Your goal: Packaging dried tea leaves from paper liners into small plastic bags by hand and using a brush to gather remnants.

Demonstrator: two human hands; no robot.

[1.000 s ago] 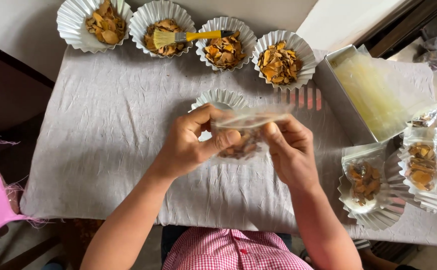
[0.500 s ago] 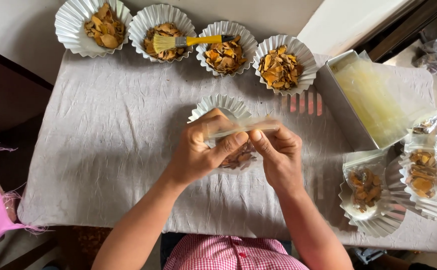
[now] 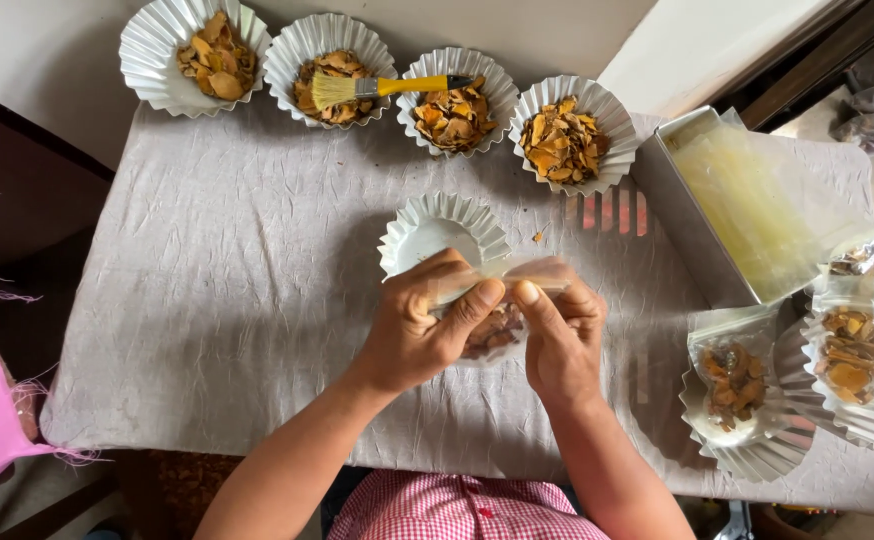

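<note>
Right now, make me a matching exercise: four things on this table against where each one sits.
Things:
1. yellow brush
2. clear pouch
3. metal tray
4. empty fluted cup

Places:
a. just beyond the hands
b. right side, holding clear bags
c. across two filled cups in the far row
d. pinched between both hands

Pairs: 1-c, 2-d, 3-b, 4-a

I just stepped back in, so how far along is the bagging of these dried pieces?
Done: at least two filled clear bags lie on fluted dishes at the right. In hand: the left hand and right hand pinch the top of another clear bag holding brown pieces. Left: four fluted dishes along the back hold dried pieces, and the metal tray holds empty bags.
</note>
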